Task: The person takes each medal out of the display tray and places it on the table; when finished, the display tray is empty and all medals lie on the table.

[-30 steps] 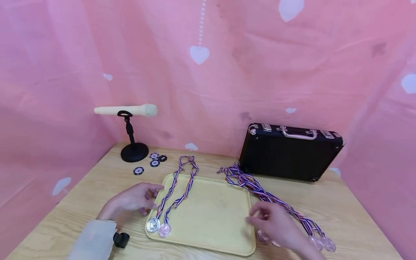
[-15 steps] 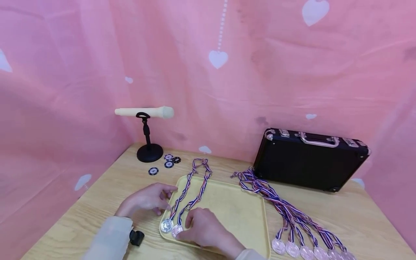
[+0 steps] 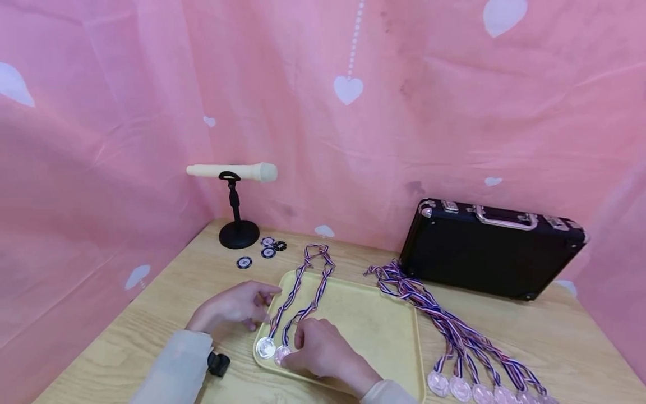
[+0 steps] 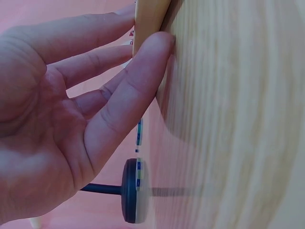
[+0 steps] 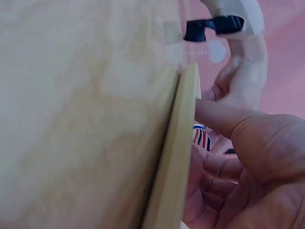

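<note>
A shallow yellow tray [image 3: 370, 325] lies on the wooden table. Two medals on striped ribbons lie along its left side: a silver medal [image 3: 265, 348] and, to its right, a pinkish medal [image 3: 282, 354]. My left hand [image 3: 239, 304] rests at the tray's left rim, fingers spread and loosely bent; the left wrist view shows fingertips [image 4: 159, 43] right at the rim. My right hand [image 3: 325, 350] reaches over the front rim, with bent thumb and fingers at the pinkish medal, partly covering it. In the right wrist view, striped ribbon [image 5: 202, 137] shows between thumb and fingers.
Right of the tray, several medals [image 3: 460, 388] lie in a row, their ribbons [image 3: 444, 320] bunched toward a black briefcase [image 3: 494, 252]. Back left stand a white microphone [image 3: 229, 171] on a black stand [image 3: 239, 234] and several poker chips [image 3: 268, 252]. Pink curtain [image 3: 303, 112] surrounds the table.
My right hand has moved left from the tray's right edge to the pinkish medal, uncovering the medals on the right. My left hand stays at the rim. The head view has turned slightly left.
</note>
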Available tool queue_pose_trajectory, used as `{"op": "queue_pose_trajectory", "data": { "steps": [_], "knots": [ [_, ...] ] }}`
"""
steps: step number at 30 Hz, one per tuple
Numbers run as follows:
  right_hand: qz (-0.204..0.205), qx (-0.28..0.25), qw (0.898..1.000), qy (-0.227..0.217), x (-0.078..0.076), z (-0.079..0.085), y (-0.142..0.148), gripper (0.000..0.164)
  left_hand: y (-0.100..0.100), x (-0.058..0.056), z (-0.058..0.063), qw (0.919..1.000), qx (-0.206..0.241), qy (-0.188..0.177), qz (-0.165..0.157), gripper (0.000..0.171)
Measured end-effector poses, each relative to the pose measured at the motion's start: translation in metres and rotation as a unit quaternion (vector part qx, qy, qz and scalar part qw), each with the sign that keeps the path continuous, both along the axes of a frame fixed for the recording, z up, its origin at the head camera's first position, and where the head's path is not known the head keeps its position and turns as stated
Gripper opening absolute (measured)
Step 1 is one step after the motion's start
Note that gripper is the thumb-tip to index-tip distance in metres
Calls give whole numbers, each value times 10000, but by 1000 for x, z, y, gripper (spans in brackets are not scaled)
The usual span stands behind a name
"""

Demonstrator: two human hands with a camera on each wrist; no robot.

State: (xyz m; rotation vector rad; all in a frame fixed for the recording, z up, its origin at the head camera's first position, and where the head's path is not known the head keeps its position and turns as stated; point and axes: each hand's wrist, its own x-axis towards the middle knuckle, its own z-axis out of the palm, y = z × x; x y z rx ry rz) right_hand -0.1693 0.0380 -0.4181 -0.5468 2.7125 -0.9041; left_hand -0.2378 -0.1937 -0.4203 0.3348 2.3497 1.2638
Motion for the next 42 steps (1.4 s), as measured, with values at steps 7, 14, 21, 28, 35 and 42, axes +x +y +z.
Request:
{"op": "queue_pose_trajectory", "data": {
  "steps": [7,14,21,28,35,42],
  "knots": [
    [23,136,9998,136,-6,5,18,34,3,-1,2,9999,-29,-53,144,74],
    [-124,377,9988,269,-1,0,14,40,2,2,1,9999,41,-101,111,74],
    [-257,129,9996,4,-1,0,18,37,1,4,0,9998,128,-99,70,73],
    [-430,-641,9961,-416,1,-1,24,37,2,2,0,9998,163,-72,51,72],
    [-355,-1704,9791,-1051,1,-7,38,25,4,3,1,9999,88,-46,77,73],
    [-410,-2363,9607,-1398,-4,-3,50,14,2,3,0,9999,111,-13,49,73]
  ]
}}
